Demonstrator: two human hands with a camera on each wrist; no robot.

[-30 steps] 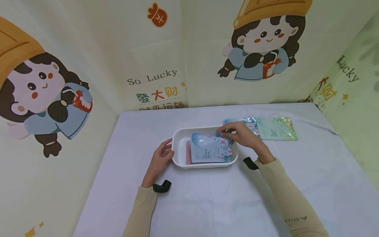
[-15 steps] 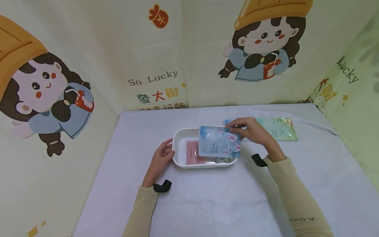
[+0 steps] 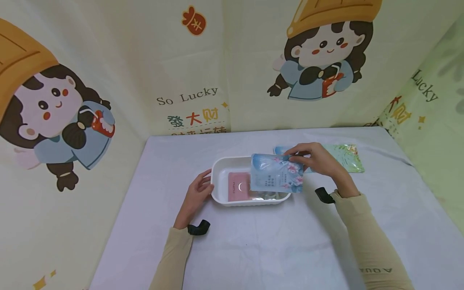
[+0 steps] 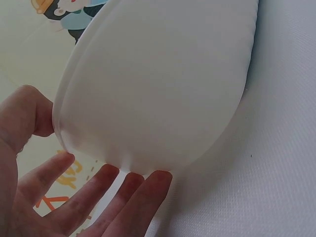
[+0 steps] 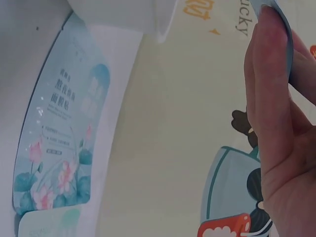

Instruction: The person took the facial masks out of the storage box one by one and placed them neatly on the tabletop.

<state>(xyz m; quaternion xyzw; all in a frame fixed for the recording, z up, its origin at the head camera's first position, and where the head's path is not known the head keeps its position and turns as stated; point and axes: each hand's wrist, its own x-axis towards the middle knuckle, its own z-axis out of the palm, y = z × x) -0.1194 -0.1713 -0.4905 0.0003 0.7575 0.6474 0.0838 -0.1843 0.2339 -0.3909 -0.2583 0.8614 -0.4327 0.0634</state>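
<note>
My right hand (image 3: pixel 318 161) pinches the upper right corner of a blue floral face mask packet (image 3: pixel 275 175). The packet hangs tilted over the right part of a white tray (image 3: pixel 220 181). Inside the tray lies a pink packet (image 3: pixel 238 186), with a clear, shiny part (image 3: pixel 266 196) beside it, partly covered. At the tray's left end my left hand (image 3: pixel 195 198) touches the outer wall; in the left wrist view the fingertips rest on the wall (image 4: pixel 148 98) and the thumb is at the rim. Only an edge of the held packet (image 5: pixel 284 24) shows in the right wrist view.
Behind the tray on the right, another blue face mask packet (image 5: pixel 59 108) lies beside a green packet (image 3: pixel 344 157) on the white-covered table (image 3: pixel 239 245). A cartoon-printed curtain (image 3: pixel 253 112) stands behind the table.
My right hand has lifted the blue face mask packet and moved it rightward, uncovering more of the pink packet. My left hand stays at the tray's end.
</note>
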